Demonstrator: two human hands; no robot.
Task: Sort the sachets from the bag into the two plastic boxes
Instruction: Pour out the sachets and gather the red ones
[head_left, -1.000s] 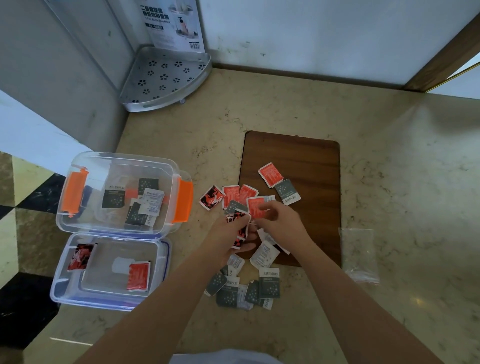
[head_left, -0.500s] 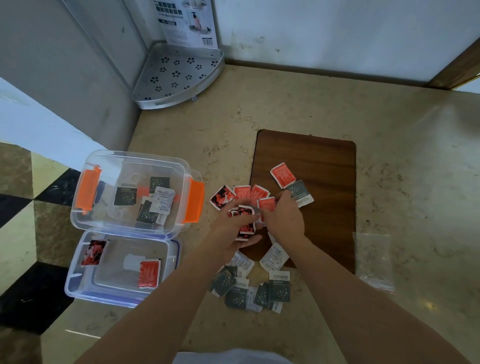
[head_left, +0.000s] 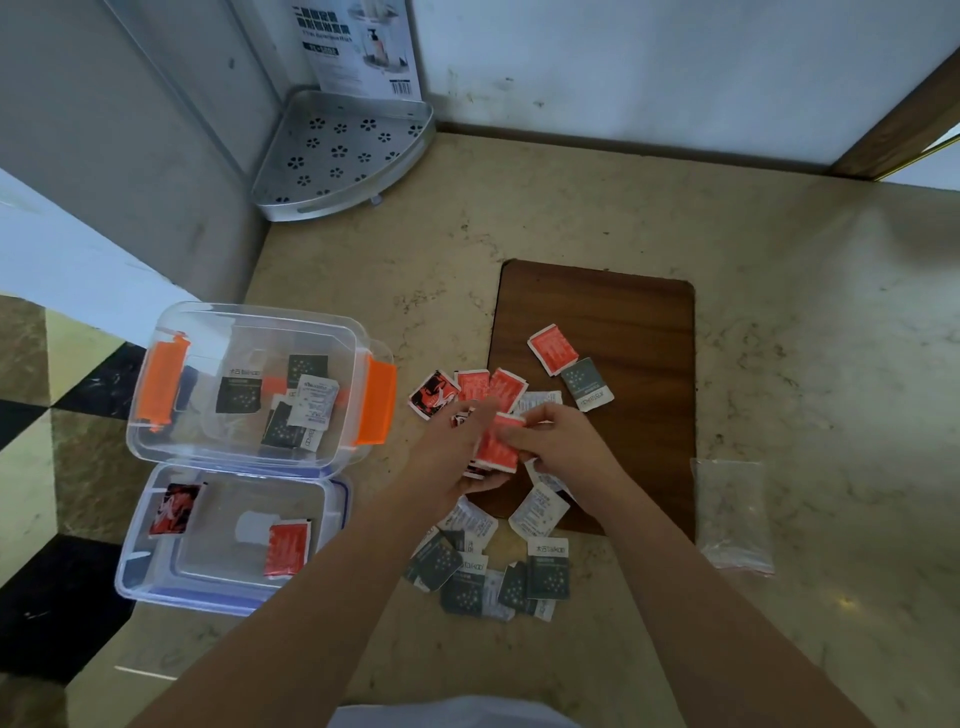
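Fingers of the right hand (head_left: 563, 441) pinch a red sachet (head_left: 497, 441) at its top edge. The left hand (head_left: 457, 457) cups a small stack of red sachets under it, fingers curled round them (the thumb lies on top). Both hands meet at the left edge of the brown wooden board (head_left: 623, 322).

More red sachets (head_left: 491, 387) lie just past the hands, and one red sachet (head_left: 552, 347) sits farther up the board beside a dark green sachet (head_left: 587, 383). Near the arms lies a heap of dark green and white sachets (head_left: 498, 571).

To the left stand two clear boxes. The orange-clip box (head_left: 379, 402) holds green and white sachets. The blue-rim box (head_left: 337, 499) holds red ones. An empty plastic bag (head_left: 732, 514) lies to the right on the marble counter (head_left: 831, 312).
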